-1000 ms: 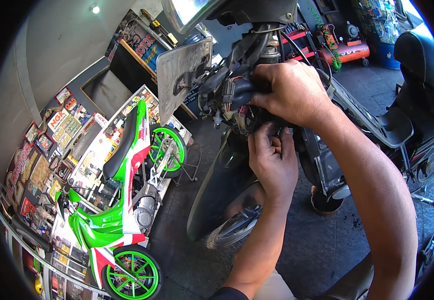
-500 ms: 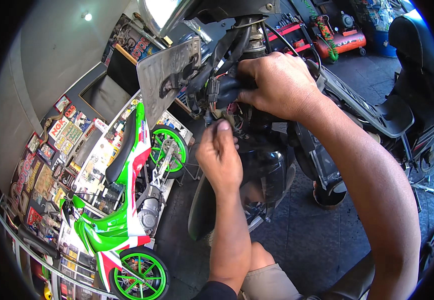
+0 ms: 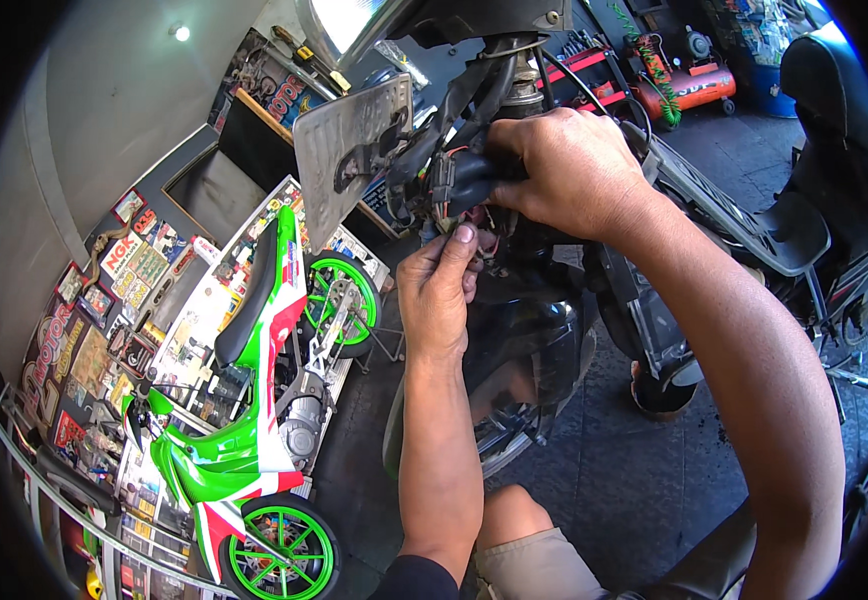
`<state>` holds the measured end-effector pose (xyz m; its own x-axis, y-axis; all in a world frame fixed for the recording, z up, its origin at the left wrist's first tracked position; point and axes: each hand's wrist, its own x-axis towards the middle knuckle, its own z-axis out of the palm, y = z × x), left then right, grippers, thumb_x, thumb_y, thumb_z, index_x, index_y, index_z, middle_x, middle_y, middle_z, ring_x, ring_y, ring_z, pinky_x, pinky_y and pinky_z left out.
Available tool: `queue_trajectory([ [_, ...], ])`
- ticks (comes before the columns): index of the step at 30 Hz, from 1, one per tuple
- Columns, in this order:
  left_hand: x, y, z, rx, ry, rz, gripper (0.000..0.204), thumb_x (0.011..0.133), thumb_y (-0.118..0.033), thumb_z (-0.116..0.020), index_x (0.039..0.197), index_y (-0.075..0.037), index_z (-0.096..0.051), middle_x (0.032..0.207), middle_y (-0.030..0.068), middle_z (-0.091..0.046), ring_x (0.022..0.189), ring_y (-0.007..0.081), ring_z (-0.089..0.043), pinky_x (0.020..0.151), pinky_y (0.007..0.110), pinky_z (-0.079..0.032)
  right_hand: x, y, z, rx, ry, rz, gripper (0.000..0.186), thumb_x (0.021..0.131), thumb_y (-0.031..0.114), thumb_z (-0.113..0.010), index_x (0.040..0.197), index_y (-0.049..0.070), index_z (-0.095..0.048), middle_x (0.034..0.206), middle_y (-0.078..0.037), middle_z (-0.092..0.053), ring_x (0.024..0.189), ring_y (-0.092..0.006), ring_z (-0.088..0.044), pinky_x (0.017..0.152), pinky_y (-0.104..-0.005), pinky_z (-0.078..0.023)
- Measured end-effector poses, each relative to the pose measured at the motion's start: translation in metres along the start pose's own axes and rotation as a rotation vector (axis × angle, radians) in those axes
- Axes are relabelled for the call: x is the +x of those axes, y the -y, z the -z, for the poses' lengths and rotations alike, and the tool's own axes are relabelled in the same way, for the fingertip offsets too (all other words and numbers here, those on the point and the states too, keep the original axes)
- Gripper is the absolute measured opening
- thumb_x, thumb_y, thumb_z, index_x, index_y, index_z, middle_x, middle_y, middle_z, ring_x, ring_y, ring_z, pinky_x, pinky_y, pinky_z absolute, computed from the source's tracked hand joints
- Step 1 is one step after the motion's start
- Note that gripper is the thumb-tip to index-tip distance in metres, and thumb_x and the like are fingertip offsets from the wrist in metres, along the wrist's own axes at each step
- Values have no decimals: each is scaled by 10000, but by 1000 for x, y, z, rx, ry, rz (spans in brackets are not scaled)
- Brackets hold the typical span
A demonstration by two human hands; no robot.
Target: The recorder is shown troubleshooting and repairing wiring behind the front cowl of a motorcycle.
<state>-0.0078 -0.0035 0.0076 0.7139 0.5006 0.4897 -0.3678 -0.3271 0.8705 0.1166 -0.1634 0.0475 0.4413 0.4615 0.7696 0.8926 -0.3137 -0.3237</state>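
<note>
Beneath a motorcycle's front end, a bundle of wires hangs with a dark connector and a black rubber boot. My right hand is closed round the back of the boot, its fingertips hidden behind. Just below the connector, my left hand is closed with the thumb pressed upward against the fingers. Whatever it pinches by the wire ends is too small to make out. Left of the wiring hangs a scuffed grey plate on a dark bracket. Under my hands is a glossy black fender.
A green, white and red motorcycle stands on the left before a display counter with stickers. At the back right are a red air compressor and a red tool rack. A black chair stands at right, a round can on the floor.
My left hand has turned a little, its thumb now more upright against the fingers. My right hand keeps its hold on the boot. The whole view has shifted slightly.
</note>
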Motion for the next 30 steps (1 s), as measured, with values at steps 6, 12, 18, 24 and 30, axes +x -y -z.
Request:
queue_trajectory([
  [6,4,-1,3,-12,-14,63,296,958,-334,-781,977,-41,-743,851,2,-690,610,34,-456,511,186,-334,0,-2,-5,44,-63,56,389,808,325,-815,1121,102,-751,996,-164,-770,991,-351,-748,899,-474,-584],
  [12,6,-2,0,-18,-36,41,285,938,-324,-800,940,-50,-724,831,-6,-671,600,34,-445,504,196,-313,1,-4,-8,81,-84,78,445,797,310,-836,1167,84,-737,1042,-180,-766,1039,-353,-736,923,-478,-578],
  [18,7,0,-9,-97,-47,-62,301,920,-338,-812,865,-60,-710,683,-35,-561,532,38,-403,476,216,-268,-16,5,-2,99,-81,65,491,792,207,-832,1219,29,-666,1115,-208,-724,1083,-401,-691,931,-496,-560],
  [24,10,3,-7,-58,-53,-86,325,918,-342,-811,821,-50,-707,623,-60,-495,503,33,-380,467,221,-249,-102,44,-31,532,-370,-126,363,837,-12,-749,1182,-5,-636,1050,-205,-667,911,-374,-709,767,-425,-578],
  [30,11,4,-7,-46,-63,-63,330,914,-349,-815,836,-43,-720,642,-63,-508,522,30,-399,475,214,-266,-105,62,-85,755,-494,-256,421,822,-28,-767,1220,30,-645,1002,-157,-643,843,-303,-675,747,-390,-564],
])
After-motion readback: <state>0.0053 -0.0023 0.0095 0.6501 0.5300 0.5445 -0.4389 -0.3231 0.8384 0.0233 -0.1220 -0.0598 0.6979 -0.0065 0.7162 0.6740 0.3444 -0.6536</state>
